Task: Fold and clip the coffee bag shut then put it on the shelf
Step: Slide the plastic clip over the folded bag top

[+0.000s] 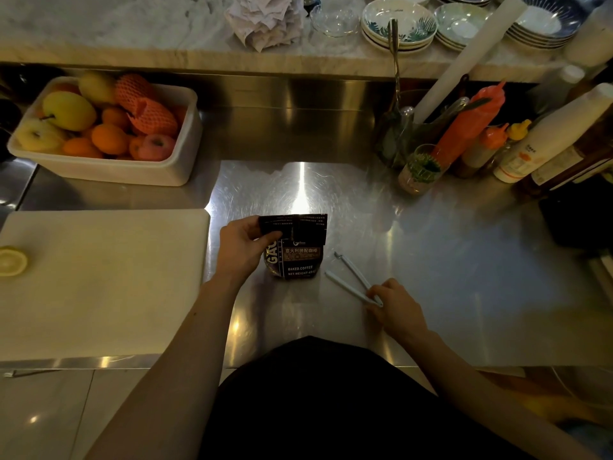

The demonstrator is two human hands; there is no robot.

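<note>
Head view: my left hand [243,245] pinches the folded-over top of the coffee bag [293,249], which stands upright on the steel counter [447,247] just right of the white cutting board [99,280]; my right hand [396,305] grips the hinge end of the white bag clip [353,278], its two arms splayed open toward the bag. Light is dim, so I can't tell how tight the fold is. Risk, as I judge it: easing the pinch lets the fold spring open, or the clip slides on askew.
</note>
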